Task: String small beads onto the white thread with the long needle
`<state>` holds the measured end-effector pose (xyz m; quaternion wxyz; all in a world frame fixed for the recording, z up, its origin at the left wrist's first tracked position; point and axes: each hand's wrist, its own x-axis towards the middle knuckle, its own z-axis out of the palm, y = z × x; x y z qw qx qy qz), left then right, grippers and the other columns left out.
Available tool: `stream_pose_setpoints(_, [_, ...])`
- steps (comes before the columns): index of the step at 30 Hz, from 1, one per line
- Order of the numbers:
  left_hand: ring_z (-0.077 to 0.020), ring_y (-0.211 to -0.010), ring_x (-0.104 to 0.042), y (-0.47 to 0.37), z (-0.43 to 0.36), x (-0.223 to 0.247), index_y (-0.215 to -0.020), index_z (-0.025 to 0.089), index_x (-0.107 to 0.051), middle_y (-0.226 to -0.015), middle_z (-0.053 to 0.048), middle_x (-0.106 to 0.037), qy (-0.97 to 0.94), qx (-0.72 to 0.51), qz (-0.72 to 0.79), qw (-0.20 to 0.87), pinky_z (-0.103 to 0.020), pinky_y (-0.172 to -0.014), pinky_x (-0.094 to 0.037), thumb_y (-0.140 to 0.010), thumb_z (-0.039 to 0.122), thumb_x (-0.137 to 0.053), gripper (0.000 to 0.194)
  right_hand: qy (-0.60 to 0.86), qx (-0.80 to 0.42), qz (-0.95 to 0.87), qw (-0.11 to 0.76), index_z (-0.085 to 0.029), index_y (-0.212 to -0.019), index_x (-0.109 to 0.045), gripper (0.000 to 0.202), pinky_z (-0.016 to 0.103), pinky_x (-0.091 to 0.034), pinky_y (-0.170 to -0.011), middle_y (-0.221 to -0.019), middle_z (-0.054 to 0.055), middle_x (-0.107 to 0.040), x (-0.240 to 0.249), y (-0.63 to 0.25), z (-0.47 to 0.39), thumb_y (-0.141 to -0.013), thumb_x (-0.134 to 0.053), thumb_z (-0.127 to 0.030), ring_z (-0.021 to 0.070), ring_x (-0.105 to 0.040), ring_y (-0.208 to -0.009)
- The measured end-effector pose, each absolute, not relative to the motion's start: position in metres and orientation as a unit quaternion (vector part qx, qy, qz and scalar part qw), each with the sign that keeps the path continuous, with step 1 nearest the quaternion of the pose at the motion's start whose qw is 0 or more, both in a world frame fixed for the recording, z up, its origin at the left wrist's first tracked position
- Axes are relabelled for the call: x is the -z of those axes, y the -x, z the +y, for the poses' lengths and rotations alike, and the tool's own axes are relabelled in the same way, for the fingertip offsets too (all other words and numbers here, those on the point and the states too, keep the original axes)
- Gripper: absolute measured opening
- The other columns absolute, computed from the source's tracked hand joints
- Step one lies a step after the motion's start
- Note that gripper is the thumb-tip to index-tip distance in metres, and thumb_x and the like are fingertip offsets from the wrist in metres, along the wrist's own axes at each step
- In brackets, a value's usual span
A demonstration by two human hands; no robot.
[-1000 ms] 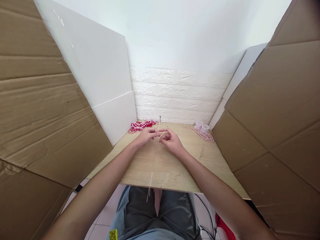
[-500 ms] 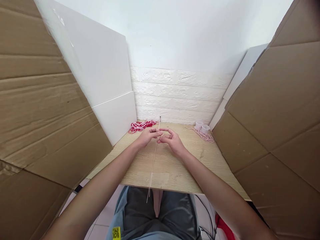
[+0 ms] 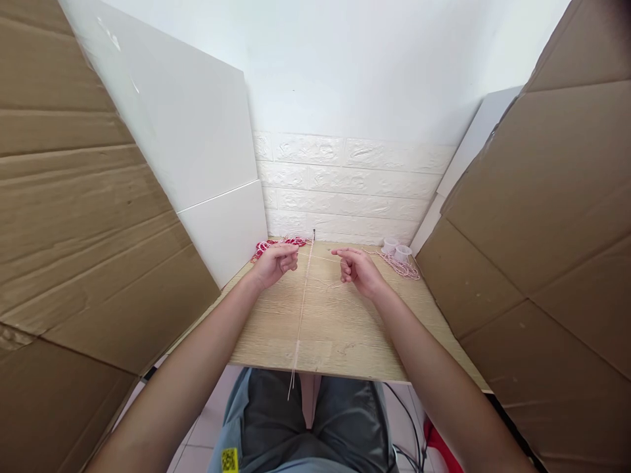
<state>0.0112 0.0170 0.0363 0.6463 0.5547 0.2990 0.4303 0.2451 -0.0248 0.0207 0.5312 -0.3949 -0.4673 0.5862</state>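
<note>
A pale cord (image 3: 305, 289) runs lengthwise down the wooden table, from a small dark peg (image 3: 314, 231) at the back to past the front edge, where its thin ends hang. My left hand (image 3: 277, 264), to the left of this cord, pinches one end of a thin cross thread (image 3: 320, 257). On the other side my right hand (image 3: 359, 268) holds the thread's other part in curled fingers, its index finger stretched out. Between the hands the thread is drawn straight across the lengthwise cord. A loose pale tail (image 3: 329, 285) trails below my right hand.
Red and white cords (image 3: 280, 246) lie heaped at the back left. Clear plastic cups (image 3: 403, 253) and a pink cord bundle (image 3: 400, 265) sit at the back right. Tall cardboard panels (image 3: 537, 197) flank the wooden table (image 3: 374, 348); a white brick-pattern wall (image 3: 340, 177) closes the back.
My hands were close together at the lengthwise cord. They have moved apart, left and right, and the thread between them is now stretched straight.
</note>
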Motion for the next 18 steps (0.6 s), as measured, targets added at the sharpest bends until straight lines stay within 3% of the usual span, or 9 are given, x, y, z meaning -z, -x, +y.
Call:
stream_pose_setpoints(7, [-0.0058,-0.039,-0.026,-0.004,0.022,-0.037,-0.055,0.015,-0.052,-0.042,0.007,-0.025,-0.524,-0.453,0.260,0.672,-0.024,-0.044,-0.025,-0.077,0.032,-0.068,0.032,0.289,-0.640,-0.452,0.551,-0.018,-0.099,-0.062,0.026,0.021,-0.033,-0.040,-0.052,-0.007,-0.046,-0.042,-0.271,-0.031,-0.074,-0.062,-0.025,0.0070,-0.032,-0.038])
stream_pose_setpoints(15, [-0.0051,-0.040,-0.025,0.000,0.030,-0.032,-0.052,0.017,-0.043,-0.045,0.006,-0.031,-0.513,-0.462,0.276,0.668,-0.024,-0.043,-0.021,-0.077,0.032,-0.069,0.039,0.205,-0.670,-0.418,0.578,-0.025,-0.097,-0.059,0.031,0.021,-0.039,-0.044,-0.062,-0.006,-0.051,-0.052,-0.282,-0.040,-0.069,-0.055,-0.013,0.0076,-0.035,-0.043])
stream_pose_setpoints(18, [-0.0052,-0.040,-0.025,0.000,0.030,-0.031,-0.051,0.017,-0.043,-0.045,0.006,-0.032,-0.526,-0.455,0.293,0.656,-0.025,-0.042,-0.019,-0.075,0.033,-0.070,0.039,0.215,-0.667,-0.458,0.547,-0.025,-0.098,-0.060,0.031,0.024,-0.045,-0.048,-0.066,-0.005,-0.058,-0.049,-0.278,-0.041,-0.068,-0.059,-0.013,0.0083,-0.042,-0.044])
